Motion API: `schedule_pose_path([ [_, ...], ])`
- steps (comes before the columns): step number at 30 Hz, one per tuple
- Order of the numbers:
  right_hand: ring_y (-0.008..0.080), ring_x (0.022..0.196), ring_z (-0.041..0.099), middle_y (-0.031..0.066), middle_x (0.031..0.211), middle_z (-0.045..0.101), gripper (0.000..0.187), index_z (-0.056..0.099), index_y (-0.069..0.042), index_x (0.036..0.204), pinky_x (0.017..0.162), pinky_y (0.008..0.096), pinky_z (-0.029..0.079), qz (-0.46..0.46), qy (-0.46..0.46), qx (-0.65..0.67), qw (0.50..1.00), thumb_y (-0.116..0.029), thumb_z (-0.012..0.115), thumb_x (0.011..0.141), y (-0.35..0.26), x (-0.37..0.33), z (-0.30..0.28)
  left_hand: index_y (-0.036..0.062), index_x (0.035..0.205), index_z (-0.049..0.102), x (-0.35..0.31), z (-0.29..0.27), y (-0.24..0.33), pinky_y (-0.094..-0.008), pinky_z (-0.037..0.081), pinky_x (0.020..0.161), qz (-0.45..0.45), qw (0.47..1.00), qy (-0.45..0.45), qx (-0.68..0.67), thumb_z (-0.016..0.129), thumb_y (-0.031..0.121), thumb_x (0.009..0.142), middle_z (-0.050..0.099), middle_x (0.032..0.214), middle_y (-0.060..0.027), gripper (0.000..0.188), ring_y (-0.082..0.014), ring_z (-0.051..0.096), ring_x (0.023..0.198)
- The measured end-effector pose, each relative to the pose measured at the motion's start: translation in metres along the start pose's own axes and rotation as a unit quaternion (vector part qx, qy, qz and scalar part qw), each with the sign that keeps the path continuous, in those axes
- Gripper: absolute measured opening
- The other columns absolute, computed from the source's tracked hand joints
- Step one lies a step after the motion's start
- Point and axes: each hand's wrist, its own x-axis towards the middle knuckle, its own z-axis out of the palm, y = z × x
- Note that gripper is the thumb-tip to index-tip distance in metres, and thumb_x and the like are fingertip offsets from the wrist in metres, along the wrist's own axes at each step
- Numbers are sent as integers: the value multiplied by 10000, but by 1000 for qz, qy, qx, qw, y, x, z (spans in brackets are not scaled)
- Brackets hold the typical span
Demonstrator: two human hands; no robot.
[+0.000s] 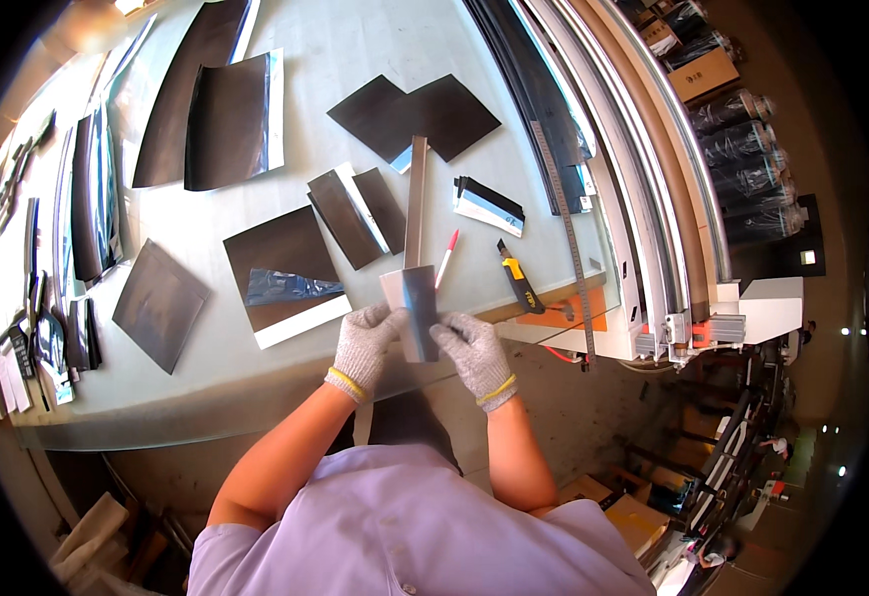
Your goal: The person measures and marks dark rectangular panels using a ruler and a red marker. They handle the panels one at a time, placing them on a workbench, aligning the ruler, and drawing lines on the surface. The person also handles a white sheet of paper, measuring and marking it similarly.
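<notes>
My left hand (367, 343) and my right hand (472, 356) wear pale knit gloves with yellow cuffs. Between them, over the table's front edge, is a small grey-blue film sheet (421, 316), pinched at its left and right sides. Some fingertips are hidden by the sheet. Just beyond its top, a long narrow grey-brown strip (416, 199) lies pointing away from me. A red-capped white marker (446, 258) lies right of the strip, and farther right is a yellow and black utility knife (520, 278).
Dark sheets (286, 263) lie left of my hands, with smaller pieces (355, 214) beyond. Two overlapping dark squares (415, 114) are farther back. A stack of small pieces (490, 206) sits near a long metal ruler (562, 223). Machine rails (653, 149) border the table's right side.
</notes>
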Motion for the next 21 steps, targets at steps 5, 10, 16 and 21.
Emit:
schedule_pose_path([
  [5,179,736,634,135,784,694,197,698,70,994,716,330,501,33,-78,-2,996,-120,696,941,0,-7,-2,-20,1185,692,11,-1,-8,-271,532,857,-45,998,-5,-37,667,183,998,738,1001,-49,277,-103,672,910],
  [10,161,703,604,125,733,657,178,673,49,892,687,341,493,-30,84,-50,995,-119,728,914,-2,-5,7,-25,1495,450,28,16,-11,-328,548,849,27,976,71,203,773,343,907,722,1081,-143,765,-195,676,937],
  [16,136,709,586,60,752,653,158,675,6,876,702,320,494,4,44,41,998,-127,754,910,5,1,-3,-54,1379,521,24,40,6,-339,541,941,-38,986,-85,141,673,188,994,678,1215,-133,479,-168,642,1099],
  [21,89,786,531,-10,837,606,128,656,-30,928,743,262,445,76,7,281,957,-135,730,928,37,8,-26,-33,1271,621,35,49,-4,-298,544,876,-64,995,-79,10,633,190,1017,719,1169,-120,338,-143,671,978],
])
